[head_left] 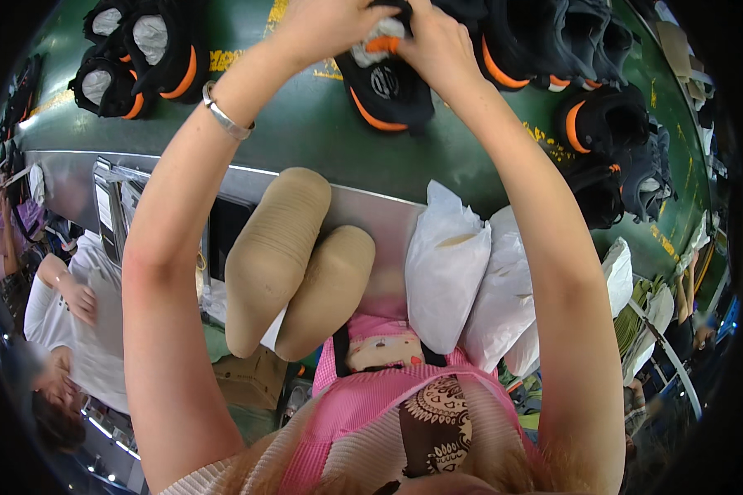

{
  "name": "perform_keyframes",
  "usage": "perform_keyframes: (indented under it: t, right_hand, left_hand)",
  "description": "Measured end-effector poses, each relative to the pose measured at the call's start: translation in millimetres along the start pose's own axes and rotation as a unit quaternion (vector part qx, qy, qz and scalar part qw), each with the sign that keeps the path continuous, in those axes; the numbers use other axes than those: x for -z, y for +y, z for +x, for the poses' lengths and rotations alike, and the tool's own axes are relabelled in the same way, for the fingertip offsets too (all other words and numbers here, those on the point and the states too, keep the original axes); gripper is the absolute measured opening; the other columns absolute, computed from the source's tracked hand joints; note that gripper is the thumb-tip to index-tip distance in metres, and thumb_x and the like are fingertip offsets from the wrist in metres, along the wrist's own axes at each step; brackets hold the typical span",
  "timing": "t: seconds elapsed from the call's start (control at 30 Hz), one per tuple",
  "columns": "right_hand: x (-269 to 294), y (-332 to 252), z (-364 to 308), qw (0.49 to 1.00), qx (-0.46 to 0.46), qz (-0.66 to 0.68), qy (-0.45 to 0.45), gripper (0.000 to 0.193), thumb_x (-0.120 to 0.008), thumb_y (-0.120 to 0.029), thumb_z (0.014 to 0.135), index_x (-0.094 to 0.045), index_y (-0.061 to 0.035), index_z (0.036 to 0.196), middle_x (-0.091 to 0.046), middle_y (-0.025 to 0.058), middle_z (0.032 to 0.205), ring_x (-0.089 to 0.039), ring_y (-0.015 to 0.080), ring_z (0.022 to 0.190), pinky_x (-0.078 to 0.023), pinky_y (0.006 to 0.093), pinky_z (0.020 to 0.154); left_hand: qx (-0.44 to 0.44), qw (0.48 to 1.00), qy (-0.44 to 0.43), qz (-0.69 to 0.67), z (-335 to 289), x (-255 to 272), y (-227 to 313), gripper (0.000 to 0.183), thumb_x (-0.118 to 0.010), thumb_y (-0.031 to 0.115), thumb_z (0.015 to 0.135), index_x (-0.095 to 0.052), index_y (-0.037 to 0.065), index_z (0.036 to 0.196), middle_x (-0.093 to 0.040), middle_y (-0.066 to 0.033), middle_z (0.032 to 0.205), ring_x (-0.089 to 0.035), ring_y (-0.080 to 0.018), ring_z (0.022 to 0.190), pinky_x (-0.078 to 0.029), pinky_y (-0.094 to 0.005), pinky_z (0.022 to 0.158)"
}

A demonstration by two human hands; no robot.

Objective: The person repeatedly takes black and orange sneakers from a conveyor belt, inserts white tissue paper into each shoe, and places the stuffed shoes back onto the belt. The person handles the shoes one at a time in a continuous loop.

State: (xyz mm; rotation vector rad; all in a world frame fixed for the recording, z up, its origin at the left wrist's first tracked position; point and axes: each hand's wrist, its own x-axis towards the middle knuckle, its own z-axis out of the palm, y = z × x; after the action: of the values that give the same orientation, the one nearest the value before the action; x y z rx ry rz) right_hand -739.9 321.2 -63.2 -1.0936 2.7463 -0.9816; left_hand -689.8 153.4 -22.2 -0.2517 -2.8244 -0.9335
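Note:
At the top of the view, a black sneaker [388,92] with an orange heel edge sits on the green work surface. White crumpled paper [370,51] shows in its opening. My left hand [332,26] is at the shoe's far left side, fingers closed on its upper near the tongue. From the right, my right hand [439,48] pinches the upper by an orange tab [383,44]. The shoe's toe lies beyond the top edge, and some fingertips are hidden.
Black-and-orange sneakers [153,49] stuffed with paper stand at left; more sneakers [545,41] stand at right. Near me are two beige ribbed foot-shaped forms [276,247] and several white-wrapped bundles [446,264]. A person in white [78,305] is at the left.

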Motion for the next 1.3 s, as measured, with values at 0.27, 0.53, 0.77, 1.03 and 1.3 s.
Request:
perform_keyframes:
  t: [0.27, 0.53, 0.77, 1.03, 1.3]
  right_hand:
    - [-4.9, -20.0, -2.8, 0.999, -0.037, 0.009, -0.023, 0.060, -0.078, -0.023, 0.073, -0.048, -0.0066, 0.122, -0.064, 0.0222, 0.103, -0.065, 0.0390, 0.096, -0.052, 0.0478, 0.078]
    - [-11.3, -12.5, 0.7, 0.995, -0.070, 0.002, -0.071, 0.065, -0.069, -0.022, 0.079, -0.042, -0.0166, 0.138, -0.068, 0.0178, 0.103, -0.065, 0.0371, 0.096, -0.050, 0.0457, 0.083]
    - [-19.0, -14.3, -3.5, 0.997, -0.061, -0.039, -0.016, 0.051, -0.066, -0.025, 0.081, -0.054, -0.0156, 0.129, -0.069, 0.0176, 0.082, -0.067, 0.0379, 0.079, -0.052, 0.0475, 0.071]
    - [-12.4, -22.5, 2.9, 0.996, -0.073, 0.047, -0.021, 0.055, -0.068, -0.029, 0.081, -0.051, -0.0079, 0.130, -0.069, 0.0188, 0.102, -0.066, 0.0358, 0.094, -0.051, 0.0440, 0.080]
    - [98.3, -8.1, -67.1, 0.979, -0.069, 0.092, -0.170, 0.028, -0.062, -0.008, 0.080, -0.067, -0.0059, 0.108, -0.069, 0.0171, 0.095, -0.067, 0.0334, 0.087, -0.052, 0.0397, 0.078]
  left_hand:
    - [0.174, 0.958, 0.122, 0.192, -44.8, 8.8, -5.8, 0.078, -0.084, 0.038, 0.069, -0.052, -0.002, 0.128, -0.063, -0.0158, 0.105, -0.065, -0.0248, 0.093, -0.054, -0.0332, 0.080]
    - [0.428, 0.878, -0.054, -0.207, -40.8, -18.3, -13.2, 0.044, -0.081, 0.024, 0.072, -0.067, -0.008, 0.099, -0.071, -0.0163, 0.091, -0.072, -0.0241, 0.071, -0.059, -0.0314, 0.056]
    - [0.415, 0.909, -0.001, -0.041, -39.4, -31.7, -1.2, 0.034, -0.073, 0.026, 0.077, -0.069, -0.008, 0.079, -0.069, -0.0178, 0.070, -0.069, -0.0270, 0.056, -0.059, -0.0348, 0.057]
    - [0.393, 0.918, 0.010, 0.055, -34.6, -3.3, -27.9, 0.034, -0.072, 0.033, 0.077, -0.071, 0.000, 0.086, -0.070, -0.0205, 0.082, -0.070, -0.0330, 0.075, -0.057, -0.0411, 0.073]
    - [0.423, 0.869, 0.074, 0.247, -103.5, 98.8, -137.9, 0.081, -0.075, 0.040, 0.076, -0.037, 0.006, 0.139, -0.056, -0.0245, 0.127, -0.055, -0.0395, 0.118, -0.045, -0.0434, 0.099]
